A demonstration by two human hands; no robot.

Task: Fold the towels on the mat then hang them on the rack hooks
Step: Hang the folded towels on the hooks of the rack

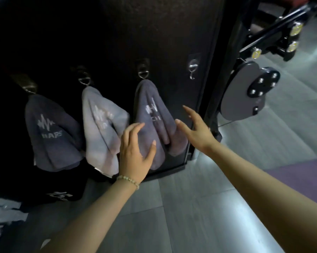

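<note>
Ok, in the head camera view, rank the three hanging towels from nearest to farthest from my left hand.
1. The right dark grey towel: the left hand touches its lower part.
2. The pale towel: on the middle hook, just left of the hand.
3. The left dark grey towel: at the far left, beyond the pale one.

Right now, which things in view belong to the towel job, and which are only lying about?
Job: left towel, middle towel and right towel, each hanging from a hook; free hook; purple mat.

Lying about: grey machine plate; black frame; black cloth on the floor.
</note>
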